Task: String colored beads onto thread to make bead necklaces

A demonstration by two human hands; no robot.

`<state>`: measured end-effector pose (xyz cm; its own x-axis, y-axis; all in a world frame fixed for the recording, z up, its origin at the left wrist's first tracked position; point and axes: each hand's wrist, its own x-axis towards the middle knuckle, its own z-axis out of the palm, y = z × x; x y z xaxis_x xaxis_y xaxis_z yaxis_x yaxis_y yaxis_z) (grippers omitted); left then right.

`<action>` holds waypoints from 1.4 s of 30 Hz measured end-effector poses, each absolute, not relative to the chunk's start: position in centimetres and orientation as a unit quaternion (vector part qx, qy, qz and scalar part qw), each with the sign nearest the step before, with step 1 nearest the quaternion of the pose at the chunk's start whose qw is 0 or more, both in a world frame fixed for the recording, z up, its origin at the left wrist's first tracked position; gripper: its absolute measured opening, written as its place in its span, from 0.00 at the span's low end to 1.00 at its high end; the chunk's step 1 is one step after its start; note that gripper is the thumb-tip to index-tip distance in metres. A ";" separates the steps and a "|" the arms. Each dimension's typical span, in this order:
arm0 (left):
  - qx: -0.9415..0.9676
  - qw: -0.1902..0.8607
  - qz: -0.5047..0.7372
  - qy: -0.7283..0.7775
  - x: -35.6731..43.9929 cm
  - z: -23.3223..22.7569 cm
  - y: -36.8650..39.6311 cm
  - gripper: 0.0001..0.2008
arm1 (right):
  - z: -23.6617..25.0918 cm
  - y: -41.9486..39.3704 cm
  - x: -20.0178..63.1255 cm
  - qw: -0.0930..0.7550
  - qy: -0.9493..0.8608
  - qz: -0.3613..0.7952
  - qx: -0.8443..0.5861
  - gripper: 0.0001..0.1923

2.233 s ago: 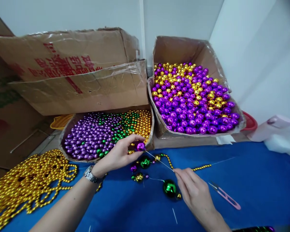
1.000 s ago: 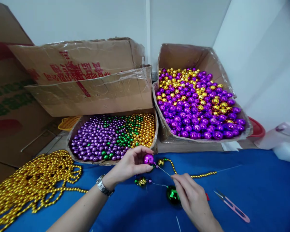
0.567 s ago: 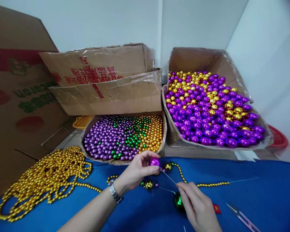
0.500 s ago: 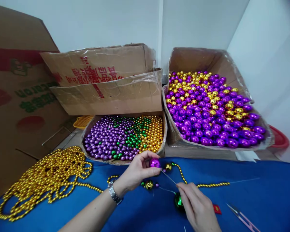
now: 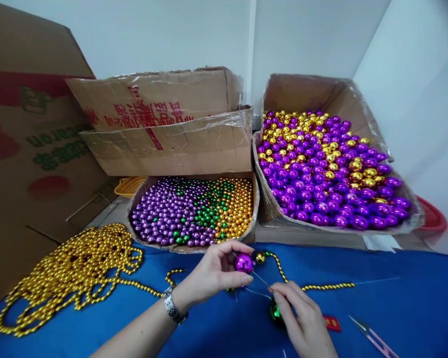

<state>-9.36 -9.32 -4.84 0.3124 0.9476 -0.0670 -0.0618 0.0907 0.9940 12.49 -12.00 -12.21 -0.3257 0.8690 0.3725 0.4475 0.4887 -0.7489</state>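
My left hand (image 5: pixel 220 268), with a metal watch (image 5: pixel 172 304) at the wrist, pinches a shiny purple ball (image 5: pixel 243 262) between thumb and fingers. A thin pale string (image 5: pixel 260 278) runs from this ball to my right hand (image 5: pixel 300 313), whose thumb and index finger are closed on it. Partly behind the right hand, a larger green ball (image 5: pixel 275 312) rests on the blue cloth, with a string leading off its top. Just past the left hand lie a small gold ball (image 5: pixel 260 257) and a gold bead strand (image 5: pixel 280 266); other small beads are partly covered by that hand.
A heap of gold bead chains (image 5: pixel 70 273) lies at left. Behind stand a box of small purple, green and gold beads (image 5: pixel 257 219) and a box of larger purple and gold balls (image 5: pixel 414 226). Pink-handled snips (image 5: pixel 373 338) and a red packet (image 5: pixel 332 323) are at right.
My left hand and the purple ball have shifted slightly down and right, nearer the right hand. The stretch of string between them is shorter.
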 end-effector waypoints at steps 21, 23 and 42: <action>0.761 0.109 0.126 0.627 -16.7 -8.1 3.7 0.05 | -11.8 -11.9 12.7 0.414 -0.755 0.230 -0.453 0.11; 0.755 0.136 0.147 0.624 -16.2 -8.5 4.2 0.06 | -11.8 -11.8 12.8 0.412 -0.757 0.230 -0.452 0.10; 0.314 0.697 0.514 0.391 -11.1 -3.9 -4.7 0.08 | -11.0 -12.0 11.8 0.420 -0.760 0.221 -0.445 0.09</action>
<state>-11.13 -4.73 -3.89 0.1673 0.9605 -0.2222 -0.4704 0.2758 0.8382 11.84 -11.97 -11.02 -0.2516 0.8609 0.4422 0.4903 0.5073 -0.7087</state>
